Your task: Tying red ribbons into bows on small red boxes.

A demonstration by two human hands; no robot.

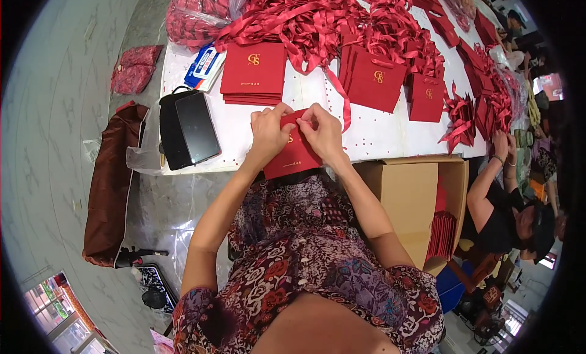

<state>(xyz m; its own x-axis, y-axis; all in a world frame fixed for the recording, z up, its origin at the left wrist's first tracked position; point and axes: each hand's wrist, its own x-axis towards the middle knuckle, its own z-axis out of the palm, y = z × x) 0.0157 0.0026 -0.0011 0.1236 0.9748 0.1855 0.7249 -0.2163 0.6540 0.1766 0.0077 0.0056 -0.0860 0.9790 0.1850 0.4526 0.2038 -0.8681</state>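
Our left hand (268, 134) and right hand (322, 133) pinch the top edge of a flat red paper bag with a small gold mark (293, 153), fingers closed on it. The bag sits in the middle of the frame, hanging over the near edge of the white table (372, 134). Just above our left hand lies a neat stack of red bags (253, 73). Above our right hand stand more red bags (375, 80) under a big heap of red ribbons (317, 18). A black phone (196, 127) lies at the left. An open brown cardboard box (410, 201) sits lower right. Another person's hand (500, 145) shows at the far right.
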